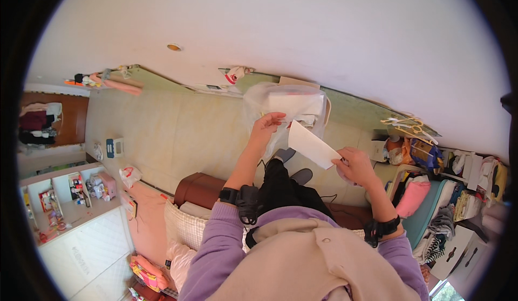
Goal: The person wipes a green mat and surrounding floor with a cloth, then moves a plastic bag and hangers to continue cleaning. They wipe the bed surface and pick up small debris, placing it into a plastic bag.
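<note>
My right hand (353, 165) is closed on the lower right end of a flat white piece (314, 145), like a card or thin box, tilted down to the right. My left hand (265, 127) is closed at the near edge of a clear plastic bag (252, 102), its fingertips pinching the film. Inside the bag are white box-like things (294, 103), partly veiled by the plastic. The upper left end of the white piece lies in front of the bag's near side.
Grey slippers (301, 177) are on my feet on the tiled floor (162, 133). Behind me stands a brown seat (197, 188). Clothes and bags (426, 155) are piled at the right. A white shelf unit (81, 214) stands at the left, a mirror (350, 106) along the wall.
</note>
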Demonstrator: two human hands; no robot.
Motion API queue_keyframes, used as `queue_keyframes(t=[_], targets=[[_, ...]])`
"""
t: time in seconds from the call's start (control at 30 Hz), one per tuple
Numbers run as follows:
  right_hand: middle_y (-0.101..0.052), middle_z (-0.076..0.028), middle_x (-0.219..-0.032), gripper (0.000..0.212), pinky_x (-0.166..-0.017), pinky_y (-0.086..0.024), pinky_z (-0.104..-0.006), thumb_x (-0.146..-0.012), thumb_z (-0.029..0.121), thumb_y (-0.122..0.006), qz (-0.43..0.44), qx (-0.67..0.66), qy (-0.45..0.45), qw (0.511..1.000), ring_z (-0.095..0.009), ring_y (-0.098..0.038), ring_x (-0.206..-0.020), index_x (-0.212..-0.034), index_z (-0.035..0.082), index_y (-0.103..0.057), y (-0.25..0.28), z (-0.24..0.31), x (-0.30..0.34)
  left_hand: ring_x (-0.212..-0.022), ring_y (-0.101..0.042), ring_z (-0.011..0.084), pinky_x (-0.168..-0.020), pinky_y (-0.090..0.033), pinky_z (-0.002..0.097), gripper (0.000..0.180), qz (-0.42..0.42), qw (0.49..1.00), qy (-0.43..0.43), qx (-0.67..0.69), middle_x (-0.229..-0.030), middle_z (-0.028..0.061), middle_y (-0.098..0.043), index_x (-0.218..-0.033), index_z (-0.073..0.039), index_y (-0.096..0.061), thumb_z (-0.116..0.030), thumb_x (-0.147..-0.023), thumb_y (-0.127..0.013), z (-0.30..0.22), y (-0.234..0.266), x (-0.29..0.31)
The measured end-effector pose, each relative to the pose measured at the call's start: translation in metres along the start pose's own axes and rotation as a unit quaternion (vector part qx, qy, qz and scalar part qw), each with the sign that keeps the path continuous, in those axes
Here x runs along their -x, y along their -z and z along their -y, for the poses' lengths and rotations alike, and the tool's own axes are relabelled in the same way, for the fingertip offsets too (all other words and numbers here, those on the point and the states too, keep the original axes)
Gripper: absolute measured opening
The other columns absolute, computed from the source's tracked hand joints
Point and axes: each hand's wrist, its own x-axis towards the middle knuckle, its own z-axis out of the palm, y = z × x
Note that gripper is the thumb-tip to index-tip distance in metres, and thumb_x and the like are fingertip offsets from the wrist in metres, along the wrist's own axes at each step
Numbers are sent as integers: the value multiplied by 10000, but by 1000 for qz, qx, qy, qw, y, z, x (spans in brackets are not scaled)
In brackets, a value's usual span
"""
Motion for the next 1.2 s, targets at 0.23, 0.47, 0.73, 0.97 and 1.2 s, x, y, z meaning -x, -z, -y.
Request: queue_keyframes(t=[0.23, 0.47, 0.73, 0.97, 1.2], targets=[[-615, -174, -731, 309, -614, -458, -439, -858, 328, -603, 117, -55, -45, 991, -383, -599, -696, -788, 27, -625, 2, 46, -18, -1054, -562, 160, -835, -440, 269, 481, 122, 974, -19, 190, -1297, 64, -577, -1325, -3, -514, 27, -847, -471, -80, 17, -18], [-520, -177, -603, 357, -533, -392, -399, -877, 318, -604, 14, -144, -86, 986, -290, -493, -540, -790, -28, -606, -27, 73, -62, -1063, -563, 155, -850, -438, 252, 502, 163, 969, -34, 181, -1358, 77, -538, -1359, -10, -478, 15, -857, -489, -131, 24, -50], [-536, -204, -617, 372, -535, -397, -395, -853, 311, -633, -33, -146, -147, 978, -306, -491, -535, -751, -43, -582, -25, 52, -58, -988, -596, 183, -804, -481, 304, 451, -4, 938, -125, -324, -1156, 112, -629, -1250, -17, -551, -196, -855, -673, -99, 30, -42], [-546, -197, -636, 333, -544, -402, -380, -870, 288, -619, -58, -173, -139, 973, -291, -513, -560, -815, -40, -616, -19, 48, -56, -767, -602, 170, -708, -483, 289, 352, 81, 957, -80, -267, -839, 90, -652, -1098, 2, -620, -182, -812, -709, -31, 27, -11], [-548, -83, -658, 325, -577, -418, -303, -890, 282, -614, 45, -260, -154, 952, -131, -482, -629, -881, -42, -634, 9, 38, -41, -825, -540, 83, -773, -425, 229, 316, -73, 997, -38, 9, -882, 0, -603, -1161, 0, -637, -9, -854, -562, -38, 71, -10]])
